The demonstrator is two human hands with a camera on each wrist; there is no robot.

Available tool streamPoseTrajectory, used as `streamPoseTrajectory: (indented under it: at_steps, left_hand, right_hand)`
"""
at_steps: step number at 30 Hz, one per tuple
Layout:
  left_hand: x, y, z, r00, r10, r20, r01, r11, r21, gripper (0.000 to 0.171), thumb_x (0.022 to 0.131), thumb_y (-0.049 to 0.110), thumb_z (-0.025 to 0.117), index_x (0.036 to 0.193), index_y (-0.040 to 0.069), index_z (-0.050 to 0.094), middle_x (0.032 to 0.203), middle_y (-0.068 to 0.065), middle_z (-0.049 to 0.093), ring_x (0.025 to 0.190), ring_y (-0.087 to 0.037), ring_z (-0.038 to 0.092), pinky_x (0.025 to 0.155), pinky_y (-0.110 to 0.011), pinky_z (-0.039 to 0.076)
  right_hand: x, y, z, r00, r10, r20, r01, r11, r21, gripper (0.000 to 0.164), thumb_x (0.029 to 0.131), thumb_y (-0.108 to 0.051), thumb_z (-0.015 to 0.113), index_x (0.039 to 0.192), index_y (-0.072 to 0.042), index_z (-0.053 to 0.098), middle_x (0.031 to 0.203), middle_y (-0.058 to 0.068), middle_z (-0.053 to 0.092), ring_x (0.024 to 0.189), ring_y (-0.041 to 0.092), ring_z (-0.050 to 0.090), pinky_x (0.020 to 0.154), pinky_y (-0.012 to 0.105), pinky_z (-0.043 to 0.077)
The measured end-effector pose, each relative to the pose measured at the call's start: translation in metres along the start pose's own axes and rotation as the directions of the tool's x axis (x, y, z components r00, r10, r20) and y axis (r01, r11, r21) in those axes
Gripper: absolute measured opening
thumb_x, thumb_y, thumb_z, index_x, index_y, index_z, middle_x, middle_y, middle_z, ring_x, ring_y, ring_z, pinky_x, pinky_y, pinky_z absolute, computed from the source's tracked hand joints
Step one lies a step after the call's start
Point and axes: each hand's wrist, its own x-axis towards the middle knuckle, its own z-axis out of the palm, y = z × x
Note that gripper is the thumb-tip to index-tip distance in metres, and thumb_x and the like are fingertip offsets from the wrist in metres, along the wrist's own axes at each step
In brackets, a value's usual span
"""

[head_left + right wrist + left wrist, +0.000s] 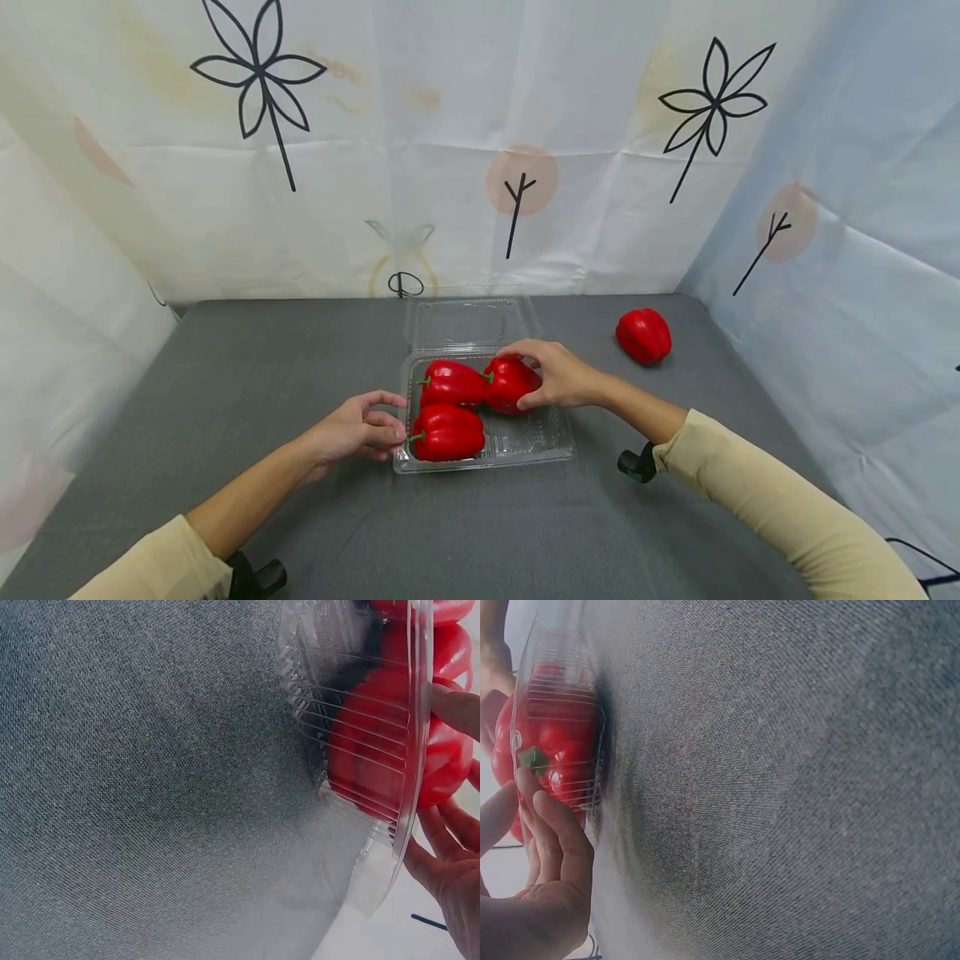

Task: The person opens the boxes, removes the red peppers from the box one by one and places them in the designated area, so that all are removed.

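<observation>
A clear plastic clamshell container (517,450) lies on the grey cloth with its lid (472,323) folded back. Two red bell peppers with green stems, one upper (454,383) and one lower (448,435), fill its left side. My right hand (558,375) grips a third bell pepper (512,385) inside the tray, thumb on the near side and fingers over the far side. At the tray's left edge is my left hand (360,429), its fingers loosely bent and fingertips right at the rim beside the lower pepper's stem (534,759).
Another red bell pepper (643,336) lies on the cloth at the back right. Printed white fabric (450,167) hangs behind and at both sides of the grey tabletop (300,358). A black cable (918,546) shows at the right edge.
</observation>
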Motion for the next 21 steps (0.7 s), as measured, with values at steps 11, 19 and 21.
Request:
streamPoseTrajectory:
  at_steps: [11,19,21]
  left_hand:
    - [0.0001,-0.0015,-0.0007,1.000,0.027,0.007,-0.027,1.000,0.008,0.057,0.093,0.014,0.070,0.139,-0.001,0.040,0.094,-0.008,0.069,0.082,-0.020,0.067,0.076,-0.033,0.055]
    - [0.0004,-0.0025,-0.0006,1.000,0.028,0.010,-0.029,1.000,0.007,0.058,0.093,0.015,0.070,0.139,-0.001,0.040,0.093,-0.007,0.069,0.082,-0.020,0.067,0.076,-0.032,0.055]
    - [0.0004,-0.0026,-0.0006,1.000,0.028,0.011,-0.028,1.000,0.005,0.058,0.093,0.015,0.070,0.139,-0.001,0.040,0.093,-0.007,0.069,0.082,-0.020,0.067,0.076,-0.032,0.055]
  right_hand:
    - [0.0031,-0.0028,-0.0022,1.000,0.013,-0.006,-0.013,1.000,-0.015,0.064,0.076,-0.011,0.080,0.136,-0.009,0.057,0.132,0.010,0.056,0.116,0.028,0.053,0.089,0.040,0.052]
    - [0.0035,-0.0063,-0.0055,0.999,0.037,0.016,-0.037,0.999,-0.016,0.063,0.076,-0.017,0.081,0.135,-0.012,0.058,0.129,0.008,0.054,0.115,0.027,0.051,0.087,0.039,0.053]
    - [0.0029,-0.0092,-0.0072,0.999,0.038,0.027,-0.037,0.999,-0.007,0.062,0.076,-0.018,0.081,0.134,-0.012,0.058,0.128,0.007,0.054,0.115,0.028,0.051,0.086,0.038,0.053]
